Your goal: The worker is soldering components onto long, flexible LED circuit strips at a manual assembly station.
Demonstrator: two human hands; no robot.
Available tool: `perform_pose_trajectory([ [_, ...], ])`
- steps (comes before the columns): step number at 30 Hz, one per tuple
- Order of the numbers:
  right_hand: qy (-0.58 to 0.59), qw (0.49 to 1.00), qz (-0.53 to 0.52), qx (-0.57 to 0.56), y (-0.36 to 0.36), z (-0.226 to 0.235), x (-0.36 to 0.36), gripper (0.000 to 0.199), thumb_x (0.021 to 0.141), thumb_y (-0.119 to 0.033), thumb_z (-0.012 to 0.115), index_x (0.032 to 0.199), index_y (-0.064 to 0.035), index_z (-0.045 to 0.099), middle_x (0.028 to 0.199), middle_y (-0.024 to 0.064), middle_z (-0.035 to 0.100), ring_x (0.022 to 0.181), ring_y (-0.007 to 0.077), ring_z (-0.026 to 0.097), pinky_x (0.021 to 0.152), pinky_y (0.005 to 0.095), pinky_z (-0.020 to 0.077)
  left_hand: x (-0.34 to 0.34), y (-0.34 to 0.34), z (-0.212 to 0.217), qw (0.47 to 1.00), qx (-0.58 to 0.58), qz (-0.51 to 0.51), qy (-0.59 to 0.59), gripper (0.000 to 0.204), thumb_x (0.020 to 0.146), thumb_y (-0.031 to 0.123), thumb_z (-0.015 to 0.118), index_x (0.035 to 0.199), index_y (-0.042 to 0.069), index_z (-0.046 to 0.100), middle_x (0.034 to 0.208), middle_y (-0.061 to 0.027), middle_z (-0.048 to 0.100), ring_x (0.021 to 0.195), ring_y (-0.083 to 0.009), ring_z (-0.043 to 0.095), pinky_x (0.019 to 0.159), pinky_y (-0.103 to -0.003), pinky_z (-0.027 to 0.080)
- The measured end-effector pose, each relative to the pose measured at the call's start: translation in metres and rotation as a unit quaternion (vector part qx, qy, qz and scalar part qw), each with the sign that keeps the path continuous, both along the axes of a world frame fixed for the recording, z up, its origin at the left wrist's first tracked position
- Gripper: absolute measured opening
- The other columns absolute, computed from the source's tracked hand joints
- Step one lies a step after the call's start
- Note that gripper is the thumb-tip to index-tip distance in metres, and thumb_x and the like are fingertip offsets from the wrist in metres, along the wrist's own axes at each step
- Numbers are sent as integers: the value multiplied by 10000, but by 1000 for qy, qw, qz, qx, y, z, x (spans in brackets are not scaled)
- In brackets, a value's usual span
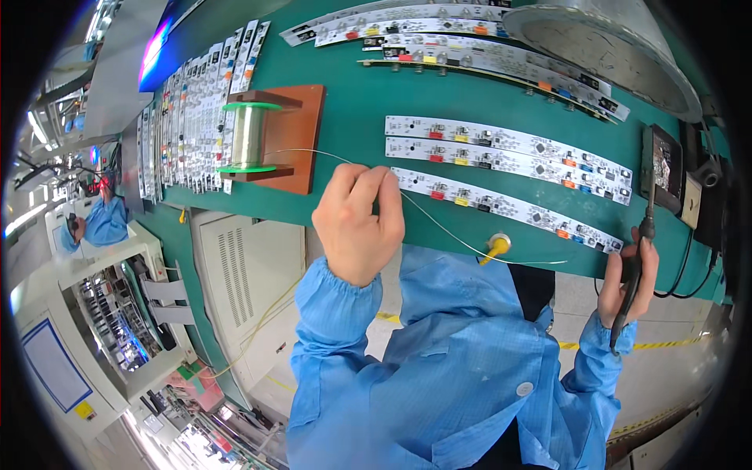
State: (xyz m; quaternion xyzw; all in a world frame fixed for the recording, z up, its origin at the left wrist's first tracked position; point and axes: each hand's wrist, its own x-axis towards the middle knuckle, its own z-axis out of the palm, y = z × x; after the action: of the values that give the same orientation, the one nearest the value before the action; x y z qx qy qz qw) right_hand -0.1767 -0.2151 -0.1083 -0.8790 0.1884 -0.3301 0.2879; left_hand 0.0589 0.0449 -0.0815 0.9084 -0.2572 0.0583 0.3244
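Note:
My left hand (359,223) is closed, with solder wire (446,229) running through its bent fingers. The wire comes off a green-rimmed spool (248,137) and trails away to the right, its free end by the table's near edge. Those fingertips are also at the left end of the nearest white circuit board strip (505,207), which lies slightly slanted. At the strip's right end is my right hand (641,283), wrapped round a black soldering iron (645,228) whose thin tip points away from me. Two more circuit board strips (509,149) lie just beyond, side by side.
Many board strips (196,110) stand in a row at left; others (470,47) are stacked at the back. A metal duct (603,39) overhangs the far right, above a dark box (662,168). A round stud with a yellow plug (498,247) sits at the near edge.

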Motion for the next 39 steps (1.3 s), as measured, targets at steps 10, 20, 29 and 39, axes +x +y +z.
perform_pose_trajectory([
  [10, -66, 994, -65, 65, 4, -16, -10, 520, 778, 156, 604, 1256, 7, 466, 1120, 228, 570, 946, 247, 589, 827, 352, 484, 2, 6, 9, 993, -102, -50, 26, 137, 724, -19, 696, 841, 20, 636, 691, -69, 562, 507, -149, 521, 464, -272, 401],
  [20, -143, 988, -26, -54, -13, -15, -13, 539, 790, 171, 578, 1265, -26, 413, 1087, 239, 572, 1010, 346, 595, 904, 494, 462, -14, 18, 12, 820, -444, -100, 348, 223, 854, -39, 608, 1075, -67, 593, 953, -163, 663, 864, -216, 667, 770, -326, 565],
  [29, -140, 989, -53, -12, -18, -18, -8, 544, 787, 182, 555, 1269, -32, 424, 1144, 228, 545, 1049, 311, 574, 915, 448, 459, -16, 15, 14, 786, -459, -168, 378, 292, 824, -124, 583, 1114, -89, 581, 1035, -188, 634, 960, -224, 634, 834, -332, 538],
  [39, -167, 983, 26, 67, -2, -3, -1, 558, 773, 60, 647, 1281, -27, 434, 1295, 152, 452, 1140, 342, 527, 985, 477, 407, -3, 30, 10, 891, -339, -95, 287, 226, 769, -113, 570, 985, -105, 637, 1040, -219, 615, 845, -219, 625, 698, -288, 528],
])
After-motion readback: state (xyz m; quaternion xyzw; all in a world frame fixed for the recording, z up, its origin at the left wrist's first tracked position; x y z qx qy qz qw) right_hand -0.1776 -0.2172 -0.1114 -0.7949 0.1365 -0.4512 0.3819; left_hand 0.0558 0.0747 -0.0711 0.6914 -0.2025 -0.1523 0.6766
